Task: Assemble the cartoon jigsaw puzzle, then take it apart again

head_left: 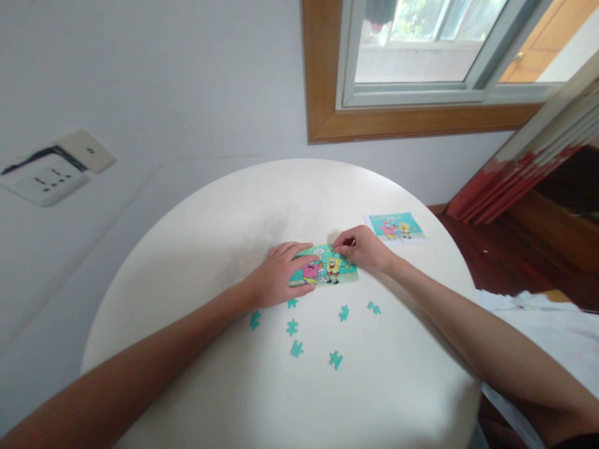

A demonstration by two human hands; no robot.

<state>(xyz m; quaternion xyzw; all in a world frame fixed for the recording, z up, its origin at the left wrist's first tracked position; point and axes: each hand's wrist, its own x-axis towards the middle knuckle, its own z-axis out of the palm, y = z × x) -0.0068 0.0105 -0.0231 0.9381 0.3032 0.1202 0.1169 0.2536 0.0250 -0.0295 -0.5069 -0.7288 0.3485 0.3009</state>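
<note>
A partly assembled jigsaw puzzle [333, 272] with cartoon figures lies on the white round table [224, 386]. My left hand [281, 274] rests over its left side, fingers spread and pressing on it. At the upper right edge of the puzzle, my right hand [358, 246] is closed in a pinch on a jigsaw piece, mostly hidden by the fingertips. Several loose teal pieces lie nearer to me, among them one piece [336, 360] at the front, another [344, 312] below the puzzle and a third [254, 320] beside my left wrist.
A reference picture card [395, 226] with the same cartoon lies behind my right hand. Beyond the table stand a white wall with a socket [49, 181], a wood-framed window [322, 121] and a red-and-white curtain [496, 187]. White cloth or paper [547, 337] is at the right.
</note>
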